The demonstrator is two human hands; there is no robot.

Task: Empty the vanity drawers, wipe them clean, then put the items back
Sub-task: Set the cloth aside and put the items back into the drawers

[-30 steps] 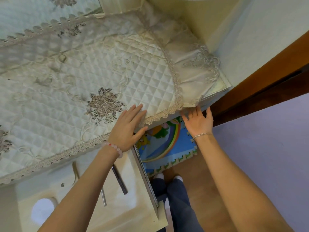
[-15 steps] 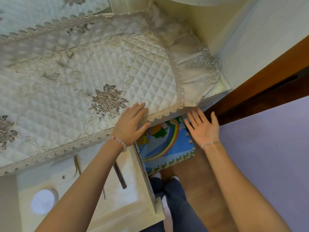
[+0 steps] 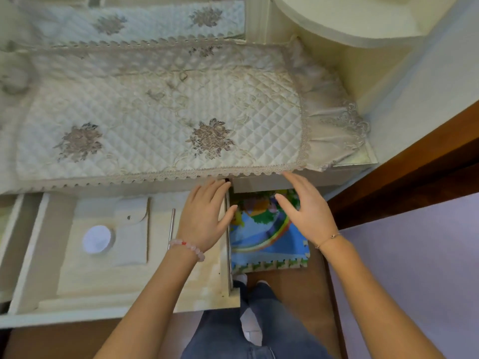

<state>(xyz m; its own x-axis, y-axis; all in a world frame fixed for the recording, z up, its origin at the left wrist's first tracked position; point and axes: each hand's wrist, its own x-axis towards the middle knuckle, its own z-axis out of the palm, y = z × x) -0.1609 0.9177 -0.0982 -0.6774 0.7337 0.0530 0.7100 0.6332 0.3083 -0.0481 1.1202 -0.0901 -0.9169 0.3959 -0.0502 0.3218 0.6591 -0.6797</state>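
- The quilted cover [image 3: 160, 130] lies flat over the vanity surface [image 3: 363, 158], its lace hem hanging just over the front edge. A second ago both hands were at that hem; now neither touches it. My guess is that the smoothing of the cover is finished.
- The drawer [image 3: 77, 288], the task's own thing, stands pulled well out on the left below the surface, with items inside. I judge the putting-back stage is far along here, with closing the likely next step.
- The foam play mat [image 3: 261, 239] lies on the floor to the right of the drawer, seen through the gap under the vanity.
- A pale front panel [image 3: 259, 183] sits just under the lace hem, above the mat. Whether it is a second, closed drawer I cannot tell.
- The left hand [image 3: 204, 218] has dropped from the cover to the drawer's right side, its grip spread and holding nothing. Its thumb reaches across the metal side rail.
- The right hand [image 3: 308, 213] has drawn back from the hem and hovers above the mat. Its grip is spread and empty, one fingertip near the lace.
- A white snap pouch [image 3: 131, 234] lies flat in the middle of the drawer.
- A round white disc [image 3: 97, 239] sits just left of the pouch, touching it or nearly so.
- A thin metal stick [image 3: 171, 224] lies between the pouch and the left hand, partly hidden by the wrist.
- The person's own legs stand close to the drawer's right front corner and may hinder pushing it in.
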